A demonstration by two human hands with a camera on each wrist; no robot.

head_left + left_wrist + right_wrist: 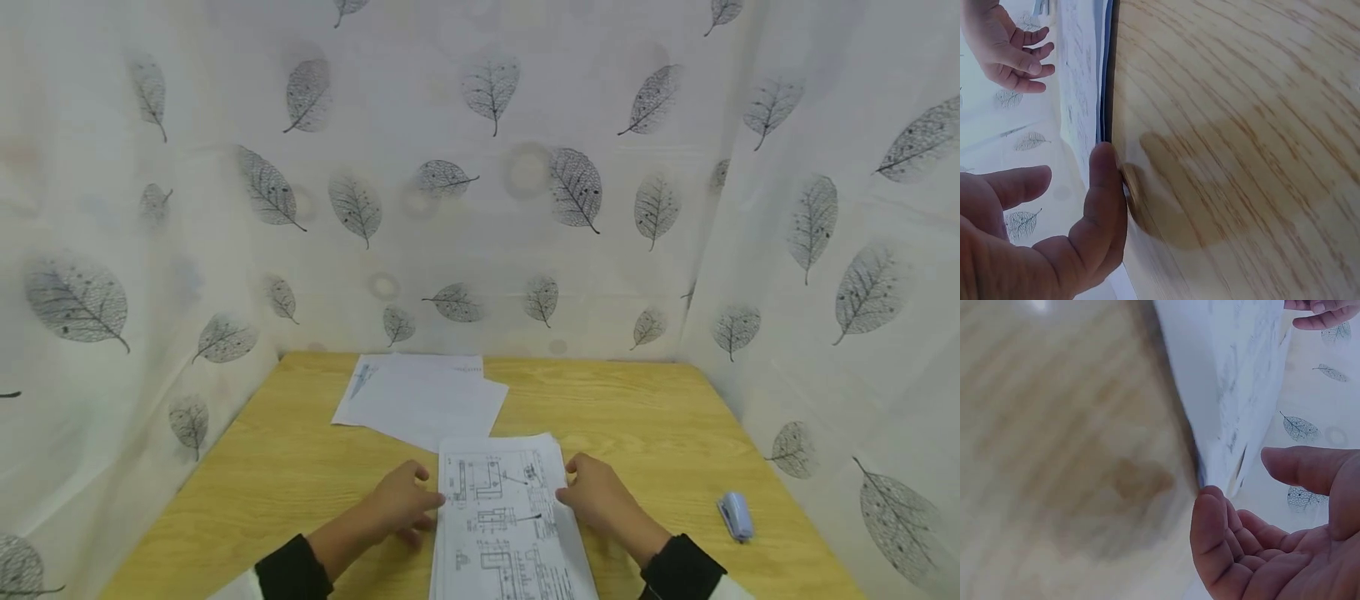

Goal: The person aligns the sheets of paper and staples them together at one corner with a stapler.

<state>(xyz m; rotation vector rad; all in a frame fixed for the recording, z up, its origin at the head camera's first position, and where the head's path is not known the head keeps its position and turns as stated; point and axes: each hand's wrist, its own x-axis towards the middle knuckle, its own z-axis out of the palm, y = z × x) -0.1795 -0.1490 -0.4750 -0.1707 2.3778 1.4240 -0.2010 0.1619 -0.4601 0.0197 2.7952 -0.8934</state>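
A stack of printed sheets with technical drawings (pixel 498 517) lies at the front middle of the table. My left hand (pixel 401 504) is at its left edge; in the left wrist view a fingertip (pixel 1104 156) touches the side of the stack, and the thumb stands apart from it. At the right edge is my right hand (pixel 600 500). Its bent fingertips (pixel 1210 506) meet the side of the sheets in the right wrist view, with the thumb held away. Neither hand pinches the paper.
Behind the stack, several loose sheets (pixel 427 400) overlap on the wooden table (pixel 615 400). A small light-blue stapler (pixel 737 517) stands at the right. Leaf-patterned white curtains (pixel 487 208) enclose the back and both sides.
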